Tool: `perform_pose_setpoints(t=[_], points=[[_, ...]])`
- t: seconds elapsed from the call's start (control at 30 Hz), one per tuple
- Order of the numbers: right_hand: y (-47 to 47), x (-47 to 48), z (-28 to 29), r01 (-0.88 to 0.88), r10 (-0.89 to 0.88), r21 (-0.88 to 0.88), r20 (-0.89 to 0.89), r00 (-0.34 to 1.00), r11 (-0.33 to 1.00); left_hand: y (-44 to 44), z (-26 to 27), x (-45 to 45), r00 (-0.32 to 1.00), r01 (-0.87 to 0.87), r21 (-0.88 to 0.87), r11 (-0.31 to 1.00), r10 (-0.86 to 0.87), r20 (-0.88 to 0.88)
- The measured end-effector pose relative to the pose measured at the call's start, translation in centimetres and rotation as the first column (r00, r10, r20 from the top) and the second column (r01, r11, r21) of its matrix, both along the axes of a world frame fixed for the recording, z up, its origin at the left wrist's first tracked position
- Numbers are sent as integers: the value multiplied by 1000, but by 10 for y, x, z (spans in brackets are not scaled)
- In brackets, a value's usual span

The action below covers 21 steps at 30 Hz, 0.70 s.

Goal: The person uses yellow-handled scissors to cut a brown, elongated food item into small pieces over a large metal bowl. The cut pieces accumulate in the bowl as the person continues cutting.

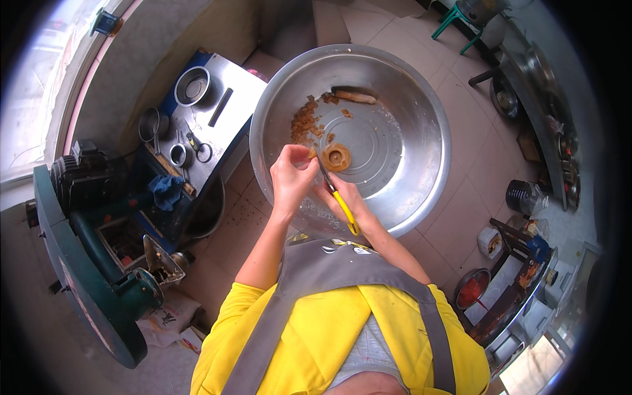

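Observation:
My left hand (291,177) pinches a small brown piece (312,153) between thumb and fingertips. My right hand (348,195) grips a yellow-handled cutting tool (344,207), whose dark blade reaches up to the piece in my left fingers. Both hands are over the near side of a large stainless steel basin (434,138). Just beyond them, on the basin floor, lies a round brown piece with a hollow centre (344,157). Small brown chunks (303,123) are heaped at the basin's left. A light brown stick-shaped piece (355,96) rests near the far wall.
On the left, a metal-topped table (237,79) holds a steel bowl (192,86), smaller metal pots and black-handled scissors (195,143). A green belt-driven machine (89,266) stands nearer. Cluttered shelving (533,123) lines the right side, with a bowl of red contents (472,290) nearby.

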State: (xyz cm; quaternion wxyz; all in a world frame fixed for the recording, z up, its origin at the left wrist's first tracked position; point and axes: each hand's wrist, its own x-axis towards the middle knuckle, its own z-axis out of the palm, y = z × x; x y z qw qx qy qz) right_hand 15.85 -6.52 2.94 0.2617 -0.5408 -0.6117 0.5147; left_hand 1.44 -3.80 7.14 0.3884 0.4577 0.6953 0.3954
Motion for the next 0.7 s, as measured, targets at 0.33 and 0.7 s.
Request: perform_pose_setpoints(t=[0.33,0.7], points=[[-3,7,12,34,-36,27,103,994,999,4,-20,-13,941,-51,-78,996,74,331],[-5,8,2,-92,72,133,152,986,987,-2,-18,-4,993,14,-55,998,-7,119]])
